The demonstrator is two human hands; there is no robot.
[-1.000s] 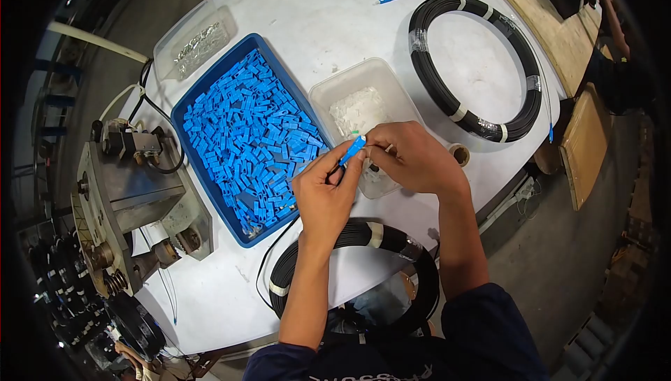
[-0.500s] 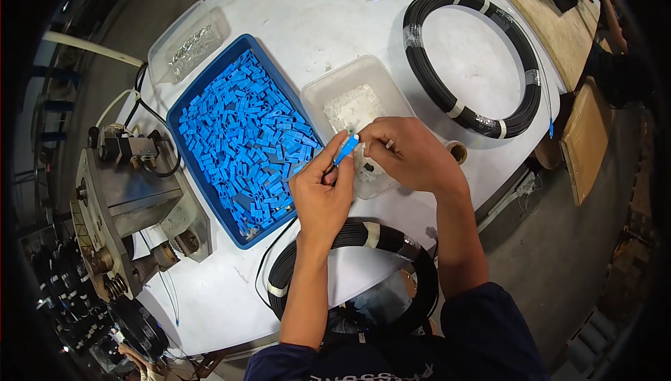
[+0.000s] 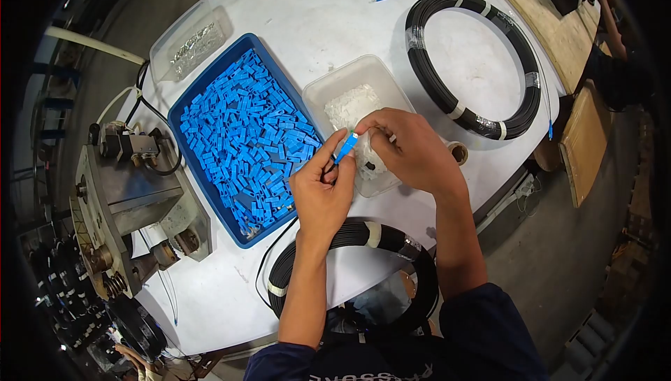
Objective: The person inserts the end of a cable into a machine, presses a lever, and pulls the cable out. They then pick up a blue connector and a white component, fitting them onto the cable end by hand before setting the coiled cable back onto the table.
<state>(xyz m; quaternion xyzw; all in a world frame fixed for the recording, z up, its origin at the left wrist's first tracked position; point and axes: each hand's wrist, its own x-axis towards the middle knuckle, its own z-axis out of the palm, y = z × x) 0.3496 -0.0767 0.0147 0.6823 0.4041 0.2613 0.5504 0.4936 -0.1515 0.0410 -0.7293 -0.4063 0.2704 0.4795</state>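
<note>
My left hand (image 3: 323, 189) is closed on a blue fiber optic connector (image 3: 346, 149), its tip pointing up and away from me; a black cable runs back from it into my palm. Close against that tip is my right hand (image 3: 412, 150), the index finger stretched to it and the thumb apart; I see nothing between these fingers, though the other fingers are partly hidden. Both hands are above the near part of a clear plastic box (image 3: 325, 82) holding small whitish pieces (image 3: 351, 106). Beside my left hand lies a blue tray (image 3: 210, 203) full of blue connector housings (image 3: 244, 136).
Near me is a coil of black cable (image 3: 356, 235), partly under my forearms. Another black cable coil (image 3: 414, 45) with blue ends lies at the far right. On the left stand a metal press (image 3: 143, 199) and a clear box (image 3: 162, 51). A cardboard tube (image 3: 458, 152) sits right.
My right index finger has straightened toward the connector's tip, and the thumb has moved apart. A small whitish bit seen at the right fingers earlier no longer shows. My left hand keeps its grip.
</note>
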